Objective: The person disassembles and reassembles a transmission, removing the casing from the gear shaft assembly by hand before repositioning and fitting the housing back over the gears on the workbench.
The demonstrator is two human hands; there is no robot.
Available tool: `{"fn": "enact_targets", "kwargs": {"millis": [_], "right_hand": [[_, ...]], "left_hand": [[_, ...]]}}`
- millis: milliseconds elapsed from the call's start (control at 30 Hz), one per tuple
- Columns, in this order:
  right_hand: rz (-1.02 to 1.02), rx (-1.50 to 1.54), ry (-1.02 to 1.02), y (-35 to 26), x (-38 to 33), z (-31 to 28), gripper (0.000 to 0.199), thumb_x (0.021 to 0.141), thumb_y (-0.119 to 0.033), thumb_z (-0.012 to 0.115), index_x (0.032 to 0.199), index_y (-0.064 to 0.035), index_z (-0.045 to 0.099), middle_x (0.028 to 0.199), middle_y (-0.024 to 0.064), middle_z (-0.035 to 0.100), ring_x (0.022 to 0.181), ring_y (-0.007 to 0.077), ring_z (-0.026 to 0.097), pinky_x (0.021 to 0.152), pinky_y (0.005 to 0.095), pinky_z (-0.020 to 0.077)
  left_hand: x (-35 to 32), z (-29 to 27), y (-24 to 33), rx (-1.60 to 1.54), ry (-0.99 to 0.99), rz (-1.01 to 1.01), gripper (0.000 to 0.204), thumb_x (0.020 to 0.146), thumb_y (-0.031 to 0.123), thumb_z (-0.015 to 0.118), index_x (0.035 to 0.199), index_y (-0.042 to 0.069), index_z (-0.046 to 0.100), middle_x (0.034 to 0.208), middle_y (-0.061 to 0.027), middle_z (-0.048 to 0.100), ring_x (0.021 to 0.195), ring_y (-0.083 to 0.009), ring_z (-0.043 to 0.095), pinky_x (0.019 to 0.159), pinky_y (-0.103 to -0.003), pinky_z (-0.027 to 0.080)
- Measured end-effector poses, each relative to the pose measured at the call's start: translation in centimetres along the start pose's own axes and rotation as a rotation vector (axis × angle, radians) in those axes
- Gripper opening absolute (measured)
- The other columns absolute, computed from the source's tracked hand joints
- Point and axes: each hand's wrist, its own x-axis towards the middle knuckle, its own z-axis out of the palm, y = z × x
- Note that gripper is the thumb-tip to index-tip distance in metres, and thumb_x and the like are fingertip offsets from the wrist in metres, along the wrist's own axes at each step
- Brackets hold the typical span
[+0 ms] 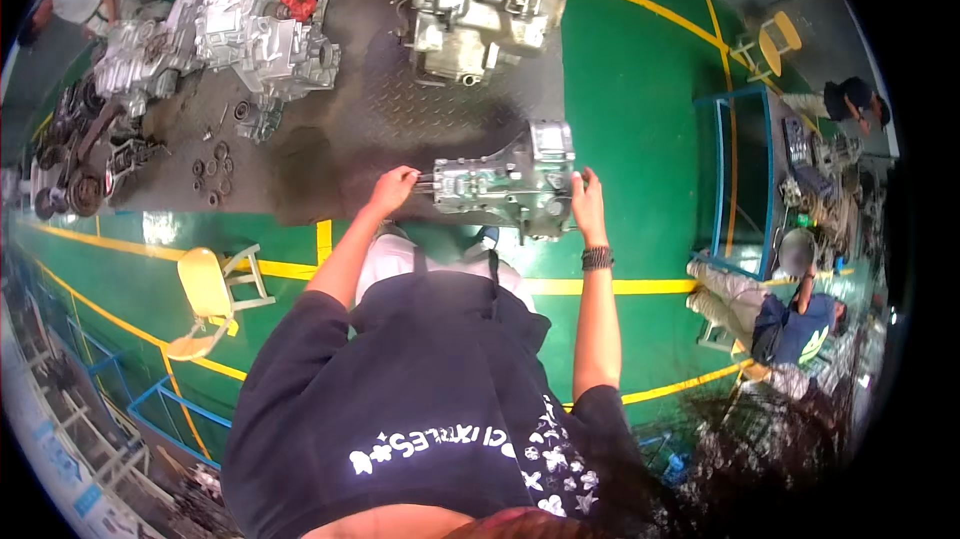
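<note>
A silver metal gearbox housing (490, 184) lies lengthwise at the near right edge of the dark metal bench (330, 154), its wider end to the right. Thin rods or a shaft (426, 182) stick out of its narrow left end. There my left hand (393, 191) is closed, fingertips pinched around the shaft end. At the wide right end, my right hand (588, 203) grips the housing's side, thumb and fingers bent over its edge. Part of the right hand's contact is hidden from this view. A dark beaded bracelet (597, 258) circles my right wrist.
Larger gearbox assemblies stand on the bench, one at the back (475, 14) and one with a red part (265, 24). Several metal rings (215, 169) lie at left. A yellow chair (205, 284) stands behind left; a co-worker (795, 324) sits by a blue-framed bench (722, 179).
</note>
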Motion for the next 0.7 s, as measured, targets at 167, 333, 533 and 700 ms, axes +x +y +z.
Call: {"fn": "enact_targets", "kwargs": {"millis": [167,333,533,700], "right_hand": [[0.311,-0.218,0.194,-7.5,-0.2,5.5,0.072,0.097,-0.059,0.042,0.136,0.0001,0.052,0.125,0.0267,0.061,0.119,0.0409,0.057,0.102,0.0453,0.0438],[0.488,-0.348,0.468,-9.6,0.4,6.9,0.080,0.089,-0.072,0.043,0.125,-0.0043,0.063,0.114,0.0253,0.066,0.109,0.0428,0.062,0.096,0.0476,0.0475],[0.496,-0.291,0.547,-8.0,0.0,7.0,0.079,0.088,-0.074,0.045,0.109,-0.0027,0.072,0.083,0.0183,0.070,0.084,0.0297,0.065,0.081,0.0409,0.0470],[0.480,-0.386,0.607,-7.3,0.8,8.1,0.076,0.092,-0.071,0.041,0.110,-0.0043,0.073,0.076,0.0152,0.066,0.069,0.0192,0.056,0.071,0.0366,0.0445]], "left_hand": [[0.7,-0.3,-2.1,-0.121,0.041,0.076,0.033,0.098,0.033,0.057,0.111,0.005,0.068,0.089,-0.0119,0.070,0.076,-0.0199,0.067,0.074,-0.035,0.052],[0.9,0.8,-3.2,-0.235,-0.094,-0.044,0.040,0.099,0.042,0.052,0.116,0.007,0.062,0.094,-0.0164,0.070,0.082,-0.0282,0.067,0.078,-0.038,0.051],[-1.8,1.3,-1.3,-0.594,-0.152,-0.162,0.045,0.103,0.047,0.045,0.113,0.005,0.057,0.096,-0.0084,0.064,0.089,-0.0200,0.058,0.085,-0.034,0.046],[-2.5,3.4,-2.4,-0.864,-0.132,-0.315,0.034,0.104,0.038,0.046,0.113,0.007,0.054,0.085,-0.0076,0.064,0.072,-0.0145,0.064,0.069,-0.031,0.049]]}}
